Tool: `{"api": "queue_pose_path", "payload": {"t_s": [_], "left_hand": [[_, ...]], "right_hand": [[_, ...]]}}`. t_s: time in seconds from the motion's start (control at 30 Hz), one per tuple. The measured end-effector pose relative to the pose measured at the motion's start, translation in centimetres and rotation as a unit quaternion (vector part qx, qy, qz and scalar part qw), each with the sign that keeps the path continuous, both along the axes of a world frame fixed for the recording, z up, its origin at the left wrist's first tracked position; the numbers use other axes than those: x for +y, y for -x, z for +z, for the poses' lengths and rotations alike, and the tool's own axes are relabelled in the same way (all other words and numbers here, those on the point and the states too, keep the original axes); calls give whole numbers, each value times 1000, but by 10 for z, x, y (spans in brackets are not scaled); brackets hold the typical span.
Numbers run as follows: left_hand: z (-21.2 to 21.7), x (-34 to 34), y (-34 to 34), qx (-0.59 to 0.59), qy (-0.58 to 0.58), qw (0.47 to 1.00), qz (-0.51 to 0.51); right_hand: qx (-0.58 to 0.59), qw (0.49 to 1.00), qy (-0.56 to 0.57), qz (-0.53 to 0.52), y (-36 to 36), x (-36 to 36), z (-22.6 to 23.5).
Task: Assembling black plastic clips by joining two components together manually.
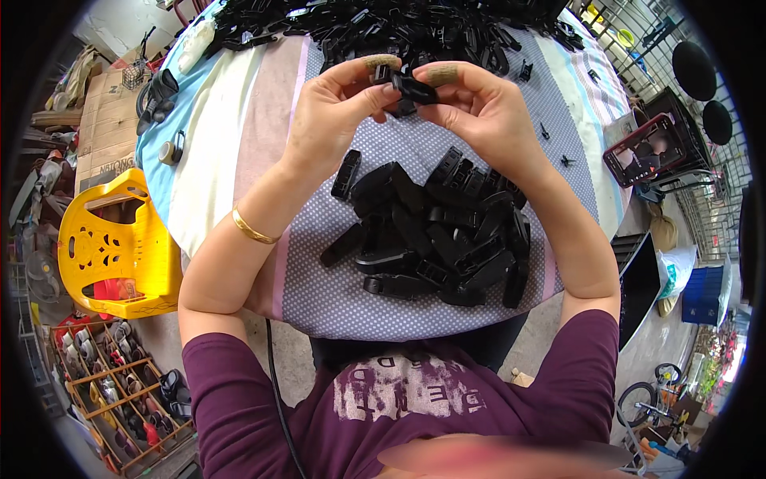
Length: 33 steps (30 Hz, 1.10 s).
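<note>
Over the far middle of the table, my left hand (331, 108) pinches a small black plastic piece (382, 73) between thumb and index finger. My right hand (483, 108) grips a glossy, rounded black plastic part (416, 90) with its fingertips. The two parts meet or nearly meet; whether they are joined I cannot tell. Tan wraps cover both index fingertips. Nearer to me lies a heap of similar black plastic parts (411, 223), long and rounded. A much larger pile of black pieces (383, 28) spreads along the table's far side, partly behind my hands.
A patterned cloth (319, 307) covers the round table. Small loose black bits (566, 160) lie to the right, near a phone (650, 152) propped at the edge. Toward the left rim sits a round beige-and-black object (169, 152). A yellow plastic chair (120, 247) stands left, above a shoe rack (120, 391).
</note>
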<state>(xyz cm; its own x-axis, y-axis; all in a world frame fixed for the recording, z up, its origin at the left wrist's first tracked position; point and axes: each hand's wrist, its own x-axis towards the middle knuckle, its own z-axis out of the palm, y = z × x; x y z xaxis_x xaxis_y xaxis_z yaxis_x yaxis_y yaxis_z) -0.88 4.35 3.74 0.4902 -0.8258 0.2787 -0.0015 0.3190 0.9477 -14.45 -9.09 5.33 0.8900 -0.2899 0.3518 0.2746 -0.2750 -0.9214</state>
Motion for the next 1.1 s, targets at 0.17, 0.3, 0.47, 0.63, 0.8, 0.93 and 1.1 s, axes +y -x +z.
{"api": "queue_pose_path", "payload": {"t_s": [0.17, 0.3, 0.47, 0.63, 0.8, 0.93, 1.1], "left_hand": [[3, 2, 5, -168, -42, 982, 79], [0, 1, 6, -94, -27, 994, 55], [-6, 0, 10, -30, -13, 999, 26], [-7, -5, 19, 86, 53, 995, 2], [-3, 0, 13, 30, 52, 998, -3], [4, 4, 13, -33, 9, 999, -20], [11, 9, 11, -65, 9, 997, -38]], "right_hand": [[-20, 999, 27, -40, 0, 1, -4], [-2, 995, 83, -58, 0, 1, -3], [-15, 966, 216, -143, 2, 11, -2], [-100, 922, 333, -170, -4, 7, -17], [12, 983, 154, -103, -4, 9, -9], [143, 981, 128, 18, -3, 1, -9], [45, 991, 117, 41, -1, 8, -8]]}}
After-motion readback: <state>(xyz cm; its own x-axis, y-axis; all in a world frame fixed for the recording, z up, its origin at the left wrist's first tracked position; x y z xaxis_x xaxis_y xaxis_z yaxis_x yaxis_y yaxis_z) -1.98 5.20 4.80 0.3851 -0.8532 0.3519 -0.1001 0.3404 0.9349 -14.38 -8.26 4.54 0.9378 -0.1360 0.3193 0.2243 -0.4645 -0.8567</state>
